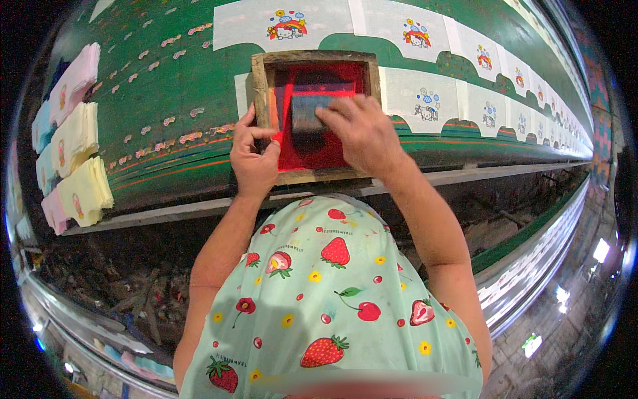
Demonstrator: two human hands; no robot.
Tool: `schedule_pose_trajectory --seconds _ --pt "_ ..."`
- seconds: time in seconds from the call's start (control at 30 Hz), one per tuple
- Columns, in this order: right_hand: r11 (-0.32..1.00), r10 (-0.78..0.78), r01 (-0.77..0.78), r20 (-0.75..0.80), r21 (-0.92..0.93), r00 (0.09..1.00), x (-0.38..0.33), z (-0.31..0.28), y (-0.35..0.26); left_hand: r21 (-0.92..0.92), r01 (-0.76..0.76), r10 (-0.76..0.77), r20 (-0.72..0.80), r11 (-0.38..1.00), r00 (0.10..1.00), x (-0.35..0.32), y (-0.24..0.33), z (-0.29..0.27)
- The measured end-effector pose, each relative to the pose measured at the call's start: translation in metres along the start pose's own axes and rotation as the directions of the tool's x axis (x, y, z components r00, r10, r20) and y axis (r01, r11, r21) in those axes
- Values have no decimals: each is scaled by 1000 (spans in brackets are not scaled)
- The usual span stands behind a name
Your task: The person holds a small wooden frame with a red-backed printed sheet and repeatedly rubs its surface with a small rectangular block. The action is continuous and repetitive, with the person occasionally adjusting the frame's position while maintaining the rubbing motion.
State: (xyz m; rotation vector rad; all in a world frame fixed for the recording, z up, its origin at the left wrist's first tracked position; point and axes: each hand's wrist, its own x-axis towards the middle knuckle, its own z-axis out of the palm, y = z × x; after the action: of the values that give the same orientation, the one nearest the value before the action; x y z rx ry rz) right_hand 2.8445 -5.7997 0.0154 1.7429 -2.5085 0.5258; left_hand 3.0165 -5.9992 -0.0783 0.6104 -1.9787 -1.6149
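A wooden screen-printing frame (316,58) lies on the green table, with red ink (296,158) spread over its mesh. Closed around the frame's left rail is my left hand (256,159), its thumb and fingers curled at the wood. My right hand (367,136) grips a dark, wide squeegee (307,118) inside the frame; motion blurs the tool a little. Under the frame, a white cloth piece (243,90) shows only at the left edge, and the rest of it is hidden.
White cloth pieces (425,100) with part-coloured cartoon prints run along the green table (166,86) to the right. A farther row (286,26) carries fuller colours. Stacks of pastel cloth (80,139) sit at the left end. The table's near edge (166,209) lies before my body.
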Motion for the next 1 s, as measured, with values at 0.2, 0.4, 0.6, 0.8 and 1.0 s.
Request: schedule_pose_trajectory --seconds 0.2,0.4,0.6,0.8,1.0 --pt "997 -33 29 41 75 999 -48 -8 -40 -93 -194 204 107 977 973 13 73 -8" --pt "977 7 -38 144 211 990 -64 -14 -46 -49 -562 549 296 826 782 3 212 -15" --pt "979 -54 48 29 197 998 -74 -16 -46 300 -761 663 374 575 648 -20 290 -30" --pt "970 46 -1 -177 244 983 -92 -23 -43 67 -983 942 280 171 183 -1 250 -22" --pt "966 117 -52 -251 252 961 -109 -35 -38 436 -845 865 242 308 440 9 169 -35"
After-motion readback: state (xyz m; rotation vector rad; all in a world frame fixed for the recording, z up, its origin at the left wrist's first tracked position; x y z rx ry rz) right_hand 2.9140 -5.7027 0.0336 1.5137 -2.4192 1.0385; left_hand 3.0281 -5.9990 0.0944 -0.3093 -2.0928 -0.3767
